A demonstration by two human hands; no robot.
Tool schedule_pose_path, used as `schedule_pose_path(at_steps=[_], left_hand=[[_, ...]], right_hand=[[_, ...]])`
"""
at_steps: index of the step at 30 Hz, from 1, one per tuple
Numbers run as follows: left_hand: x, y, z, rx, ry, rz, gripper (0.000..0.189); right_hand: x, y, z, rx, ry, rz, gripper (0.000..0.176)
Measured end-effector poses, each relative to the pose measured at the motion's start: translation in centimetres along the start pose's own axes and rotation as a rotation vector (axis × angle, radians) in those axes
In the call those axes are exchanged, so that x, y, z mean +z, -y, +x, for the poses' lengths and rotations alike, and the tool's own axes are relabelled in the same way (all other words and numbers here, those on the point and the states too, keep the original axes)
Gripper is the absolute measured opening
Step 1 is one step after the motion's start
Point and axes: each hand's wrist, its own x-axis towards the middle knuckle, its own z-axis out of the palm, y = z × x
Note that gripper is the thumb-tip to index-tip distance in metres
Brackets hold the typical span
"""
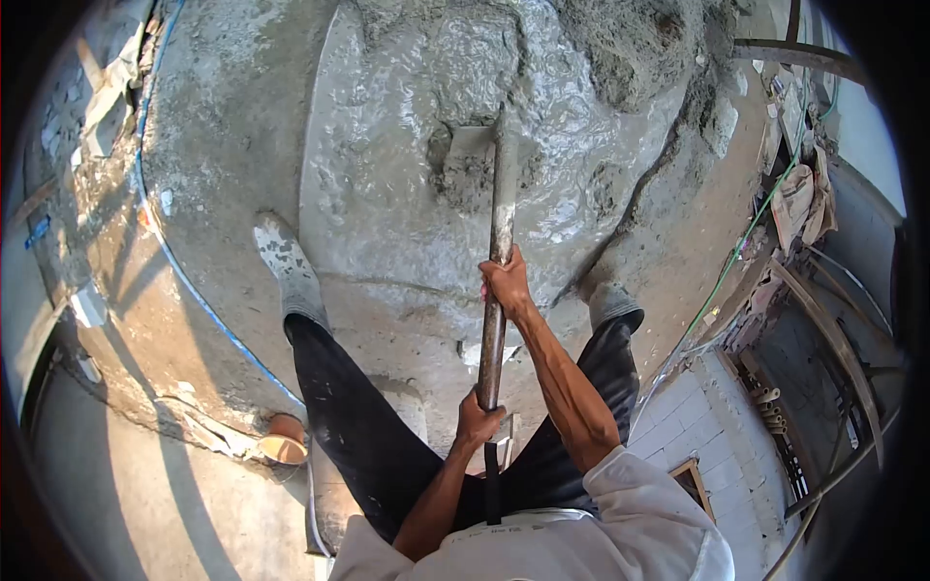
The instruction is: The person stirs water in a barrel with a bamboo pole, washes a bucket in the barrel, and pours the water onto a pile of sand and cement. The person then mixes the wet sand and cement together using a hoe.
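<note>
I stand astride a pool of wet grey cement mix (407, 194) on the ground. A long wooden-handled hoe (500, 223) reaches from my body down into it, its metal blade (472, 155) sunk in the wet mix. My right hand (506, 281) is shut around the handle at mid-length. My left hand (478, 423) grips the handle's near end, close to my waist. My cement-spattered left boot (284, 266) rests on the mix's edge, and my right boot (612, 302) stands on the other side.
A drier heap of sand and cement (630, 48) lies beyond the wet pool. A blue hose (184, 271) curves along the left. A small orange bucket (283, 445) stands near my left leg. Green hose, bags and bent rebar (823, 320) crowd the right side.
</note>
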Motion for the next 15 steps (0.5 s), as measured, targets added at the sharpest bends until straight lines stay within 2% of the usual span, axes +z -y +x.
schedule_pose_path(at_steps=[1, 2, 4, 5, 7, 9, 10, 12, 13, 15], left_hand=[[0.4, 1.7, -1.7, -0.013, -0.032, 0.054, 0.029], [0.6, 4.7, -1.9, 0.154, -0.087, 0.183, 0.031], [0.6, 3.4, -1.6, 0.356, -0.160, 0.237, 0.031], [0.5, 0.9, -0.3, 0.432, -0.202, 0.271, 0.031], [-0.4, -7.6, 3.5, 0.570, -0.227, 0.292, 0.031], [-1.5, -17.7, 7.8, 0.764, -0.248, 0.253, 0.030], [-2.3, -22.7, 9.3, 0.756, -0.201, 0.199, 0.029], [-4.6, -30.4, 11.3, 0.857, -0.185, 0.180, 0.028], [-5.8, -32.7, 12.4, 0.897, -0.147, 0.142, 0.024], [-7.9, -34.5, 13.1, 0.681, -0.053, 0.014, 0.024]], right_hand=[[-0.5, -0.1, -2.5, -0.010, -0.021, 0.000, 0.031], [-0.7, 0.1, -4.5, -0.018, -0.033, -0.005, 0.028], [-0.8, 3.9, -6.6, -0.068, 0.004, 0.069, 0.026], [-0.3, 6.8, -6.6, -0.142, 0.010, 0.091, 0.022], [1.9, 15.0, -5.6, -0.374, 0.096, 0.106, 0.017], [5.6, 23.7, -2.9, -0.642, 0.149, 0.092, 0.025], [7.7, 27.9, -1.3, -0.729, 0.149, 0.042, 0.030], [12.0, 33.8, 2.4, -0.945, 0.150, -0.026, 0.036], [14.1, 35.4, 4.7, -0.995, 0.162, -0.096, 0.039], [18.0, 35.3, 10.1, -0.858, 0.158, -0.126, 0.041]])
